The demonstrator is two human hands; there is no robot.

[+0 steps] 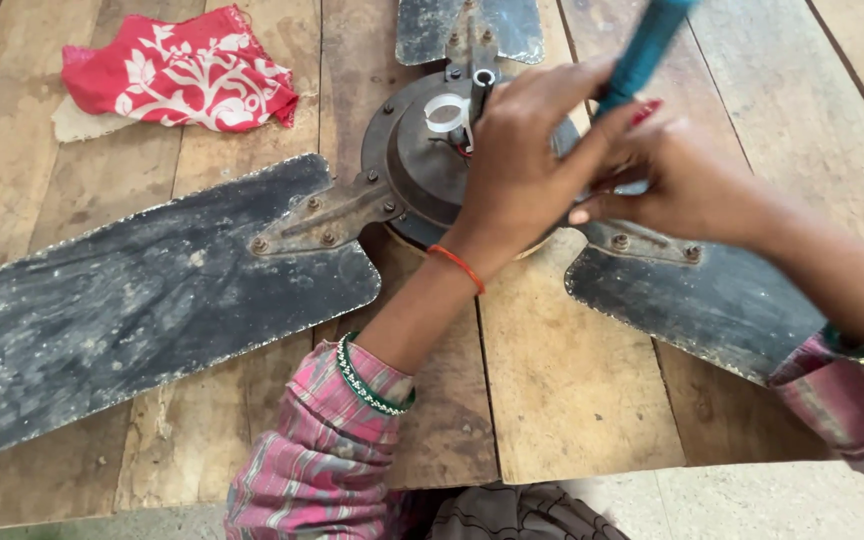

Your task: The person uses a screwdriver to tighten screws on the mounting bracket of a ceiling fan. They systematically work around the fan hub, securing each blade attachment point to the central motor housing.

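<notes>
A dirty ceiling fan lies on a wooden table (pixel 572 400), its round motor hub (pixel 412 165) in the middle and dusty dark blades spreading left (pixel 142 300), right (pixel 712 300) and to the far side (pixel 427 25). My left hand (pixel 522 170) rests over the hub's right side, fingers curled against a teal-handled tool (pixel 642 45). My right hand (pixel 687 185) grips the same tool lower down, just right of the hub. The tool's tip is hidden behind my hands.
A red cloth with a white floral pattern (pixel 182 75) lies crumpled at the far left of the table. The table's near edge runs along the bottom, with pale floor (pixel 752 505) below it. A white ring (pixel 444 110) sits on the hub.
</notes>
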